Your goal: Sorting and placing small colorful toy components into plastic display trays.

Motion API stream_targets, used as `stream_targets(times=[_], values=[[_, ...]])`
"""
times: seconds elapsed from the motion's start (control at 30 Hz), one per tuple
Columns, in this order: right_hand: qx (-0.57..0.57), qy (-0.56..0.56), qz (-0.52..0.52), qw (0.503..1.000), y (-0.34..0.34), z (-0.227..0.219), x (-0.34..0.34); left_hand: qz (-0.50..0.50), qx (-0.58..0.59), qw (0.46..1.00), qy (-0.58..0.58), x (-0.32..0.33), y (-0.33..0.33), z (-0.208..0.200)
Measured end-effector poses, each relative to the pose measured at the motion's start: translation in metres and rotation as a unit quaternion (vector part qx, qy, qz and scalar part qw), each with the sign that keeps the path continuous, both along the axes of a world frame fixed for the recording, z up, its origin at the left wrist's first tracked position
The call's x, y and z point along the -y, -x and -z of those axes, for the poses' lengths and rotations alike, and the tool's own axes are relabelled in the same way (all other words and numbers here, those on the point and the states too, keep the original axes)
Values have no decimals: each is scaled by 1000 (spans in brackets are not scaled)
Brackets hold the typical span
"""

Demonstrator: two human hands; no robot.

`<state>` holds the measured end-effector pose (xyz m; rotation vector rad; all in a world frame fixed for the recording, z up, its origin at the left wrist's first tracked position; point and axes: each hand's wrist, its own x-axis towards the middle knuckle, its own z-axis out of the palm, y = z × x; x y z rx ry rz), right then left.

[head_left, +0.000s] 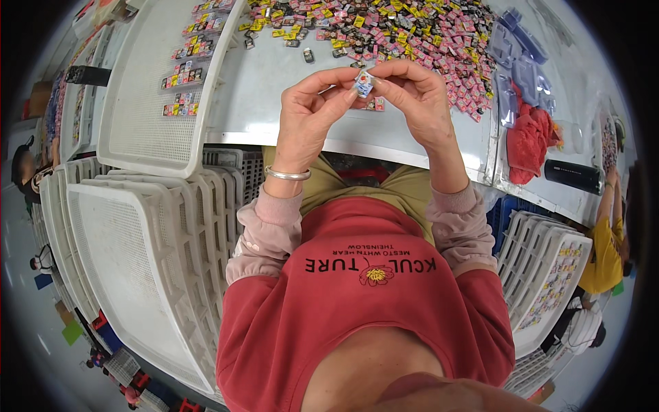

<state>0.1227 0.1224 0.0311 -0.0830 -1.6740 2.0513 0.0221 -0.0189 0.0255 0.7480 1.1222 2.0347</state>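
Observation:
A small white and blue printed piece is pinched between the thumbs and fingertips of both hands, above the near part of the table. My left hand is closed on its left side, with a bracelet at the wrist. On the other side, my right hand is closed on it too. Just below the fingertips, a few small pink and white pieces lie in a short row, partly hidden by the hands. Beyond my hands spreads a big heap of small pink, yellow and black pieces.
At left, a white mesh tray carries rows of small pieces. Stacked white trays stand below it, others at lower right. Right of the heap lie clear plastic parts, a red cloth and a black cylinder. People work nearby.

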Motion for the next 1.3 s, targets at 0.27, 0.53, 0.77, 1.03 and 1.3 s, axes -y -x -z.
stream_targets(times=[0.27,0.53,0.77,1.03,1.3], values=[[-5,71,-46,996,-3,1,6,42,-2,998,41,1,19,0],[-16,45,-53,997,-8,5,18,150,-7,987,57,3,35,-16],[-45,98,20,994,-7,14,49,201,66,977,37,0,36,-9],[-59,91,44,993,-13,11,57,219,4,975,44,3,36,-15],[-73,97,50,991,-16,9,61,217,-53,974,39,3,36,-19]])
